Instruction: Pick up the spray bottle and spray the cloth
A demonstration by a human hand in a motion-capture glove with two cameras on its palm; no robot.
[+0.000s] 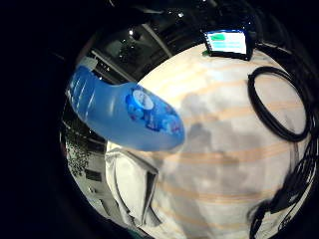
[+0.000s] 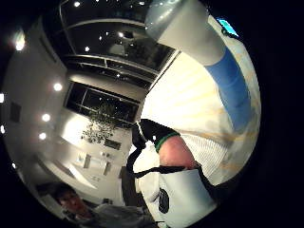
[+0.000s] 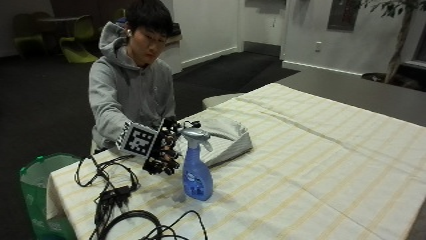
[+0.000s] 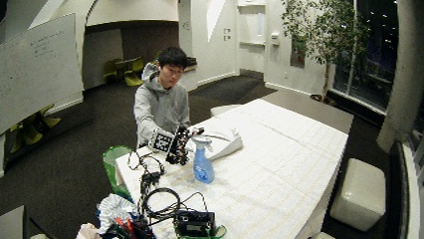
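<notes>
Gloved right hand (image 3: 162,147) sits level with the spray bottle's (image 3: 197,169) neck, just beside it; fingers reach toward the neck, but contact or curl can't be told. Bottle: blue, grey trigger head, upright on the striped tablecloth (image 3: 313,165). Folded grey cloth (image 3: 225,139) lies just behind it. Black cables (image 3: 116,200) sprawl near the table edge.

**Colours and patterns in front of you**

Your spray bottle (image 3: 197,181) is translucent blue with a pale grey trigger head and a blue-and-white label. The cloth (image 3: 226,140) is plain light grey. Your worktop (image 3: 319,165) wears a cream cover with thin yellow stripes. Your right hand (image 3: 164,147) is gloved black.
</notes>
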